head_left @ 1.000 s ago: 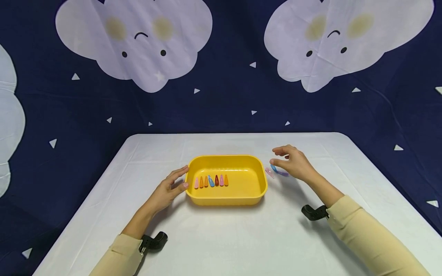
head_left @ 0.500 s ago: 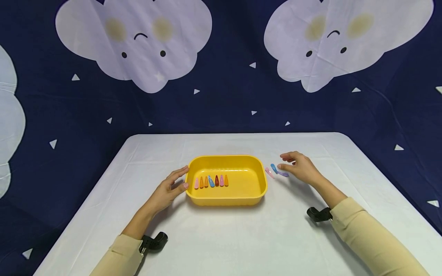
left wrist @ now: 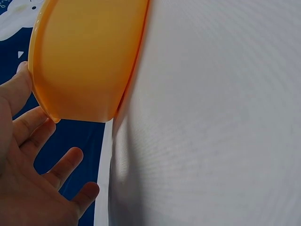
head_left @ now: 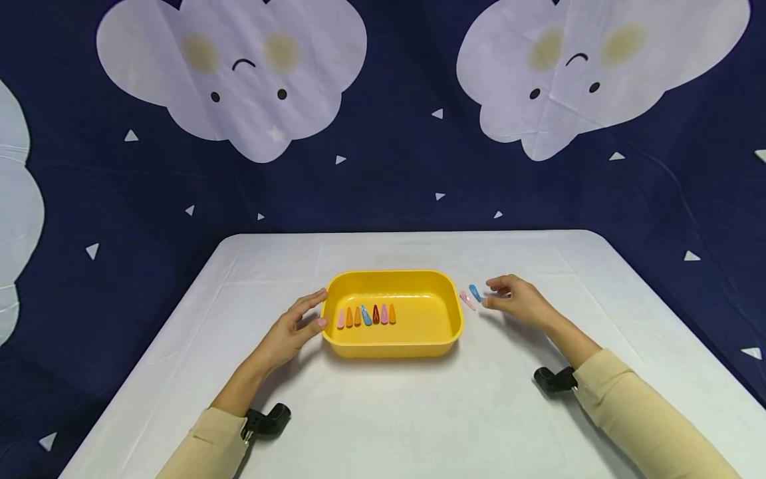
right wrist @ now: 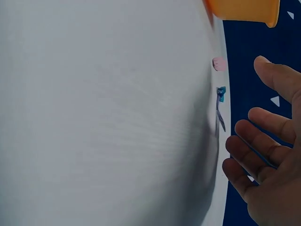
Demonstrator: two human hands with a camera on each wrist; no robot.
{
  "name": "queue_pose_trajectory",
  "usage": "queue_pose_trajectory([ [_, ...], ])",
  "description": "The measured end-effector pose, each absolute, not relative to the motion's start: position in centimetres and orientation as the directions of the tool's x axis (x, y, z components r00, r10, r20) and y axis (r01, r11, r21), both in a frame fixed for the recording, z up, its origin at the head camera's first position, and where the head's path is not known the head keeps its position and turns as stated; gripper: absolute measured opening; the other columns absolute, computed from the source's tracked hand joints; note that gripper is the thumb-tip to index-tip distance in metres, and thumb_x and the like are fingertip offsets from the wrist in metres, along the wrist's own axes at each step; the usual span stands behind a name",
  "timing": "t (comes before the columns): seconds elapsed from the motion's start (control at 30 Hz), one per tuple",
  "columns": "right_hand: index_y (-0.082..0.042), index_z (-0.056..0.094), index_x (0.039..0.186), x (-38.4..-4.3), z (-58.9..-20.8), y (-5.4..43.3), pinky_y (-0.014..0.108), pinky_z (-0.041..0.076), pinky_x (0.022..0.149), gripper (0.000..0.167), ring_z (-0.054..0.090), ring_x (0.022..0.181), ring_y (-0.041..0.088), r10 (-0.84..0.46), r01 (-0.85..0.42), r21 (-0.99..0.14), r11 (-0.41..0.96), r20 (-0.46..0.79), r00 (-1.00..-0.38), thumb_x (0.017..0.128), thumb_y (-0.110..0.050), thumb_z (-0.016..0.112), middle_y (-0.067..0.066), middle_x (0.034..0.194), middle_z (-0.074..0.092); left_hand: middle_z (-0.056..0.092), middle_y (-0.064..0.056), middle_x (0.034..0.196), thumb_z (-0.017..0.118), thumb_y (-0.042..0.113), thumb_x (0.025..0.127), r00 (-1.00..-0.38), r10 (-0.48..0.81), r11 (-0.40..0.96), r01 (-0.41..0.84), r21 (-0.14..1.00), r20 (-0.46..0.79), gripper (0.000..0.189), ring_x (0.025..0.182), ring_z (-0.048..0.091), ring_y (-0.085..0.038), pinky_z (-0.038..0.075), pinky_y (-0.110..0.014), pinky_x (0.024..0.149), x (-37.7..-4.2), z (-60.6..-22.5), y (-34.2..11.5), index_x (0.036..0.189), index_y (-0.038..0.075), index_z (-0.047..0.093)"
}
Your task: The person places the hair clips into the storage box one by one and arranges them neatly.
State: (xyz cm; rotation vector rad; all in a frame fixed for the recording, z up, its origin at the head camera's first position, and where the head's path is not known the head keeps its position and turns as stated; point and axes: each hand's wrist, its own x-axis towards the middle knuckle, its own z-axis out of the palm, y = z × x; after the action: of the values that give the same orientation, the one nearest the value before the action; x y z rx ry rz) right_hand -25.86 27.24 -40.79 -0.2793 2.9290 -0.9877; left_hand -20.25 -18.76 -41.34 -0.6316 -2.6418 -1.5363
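Note:
My left hand (head_left: 294, 330) rests its fingertips and thumb against the left rim of a yellow plastic bin (head_left: 426, 322). Inside the bin, several snap hair clips in pink, orange, blue and dark red lie side by side in a row, a blue one (head_left: 366, 315) among them. Right of the bin, a pink hair clip (head_left: 467, 301) and a blue hair clip (head_left: 475, 293) lie on the white cloth. Over the spot just beyond them hovers my right hand (head_left: 519, 303), fingers loosely spread and holding nothing. It hides a purple hair clip (right wrist: 221, 120), which the right wrist view shows below the fingers.
A white cloth covers the table (head_left: 383, 412). Behind its far edge hangs a dark blue curtain (head_left: 383, 186) with clouds and small white triangles. Black wrist cameras, one at the left (head_left: 269, 420) and one at the right (head_left: 553, 380), jut out from beige sleeves.
My right hand has moved away from the bin and lowered toward the loose hair clips, covering the purple one in the head view. My left hand stays at the rim.

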Motion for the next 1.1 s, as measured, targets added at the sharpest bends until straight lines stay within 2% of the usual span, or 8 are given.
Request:
queue_pose_trajectory([
  [0.43, 0.001, 0.056, 0.125, -24.8, -41.1, 26.8, 0.046, 0.048, 0.09, 0.057, 0.059, 0.102, 0.03, -0.222, -0.217, -0.601, 0.769, 0.067, -0.973, 0.083, -0.034, 0.071, 0.021, 0.115, 0.062, 0.034, -0.01, 0.152, 0.058, 0.022, 0.094, -0.92, 0.329, 0.451, 0.354, 0.819, 0.216, 0.053, 0.143, 0.024, -0.036, 0.02, -0.065, 0.111, -20.2, -41.3, -18.7, 0.143, 0.011, 0.042],
  [1.1, -0.003, 0.057, 0.126, -23.8, -41.2, 25.7, 0.046, 0.049, 0.091, 0.057, 0.058, 0.106, 0.03, -0.207, -0.185, -0.621, 0.762, 0.038, -0.978, 0.083, -0.038, 0.071, 0.017, 0.119, 0.06, 0.034, -0.012, 0.152, 0.059, 0.02, 0.094, -0.916, 0.333, 0.434, 0.36, 0.826, 0.225, 0.053, 0.143, 0.023, -0.036, 0.019, -0.066, 0.111, -20.3, -41.4, -18.8, 0.142, 0.008, 0.042],
])
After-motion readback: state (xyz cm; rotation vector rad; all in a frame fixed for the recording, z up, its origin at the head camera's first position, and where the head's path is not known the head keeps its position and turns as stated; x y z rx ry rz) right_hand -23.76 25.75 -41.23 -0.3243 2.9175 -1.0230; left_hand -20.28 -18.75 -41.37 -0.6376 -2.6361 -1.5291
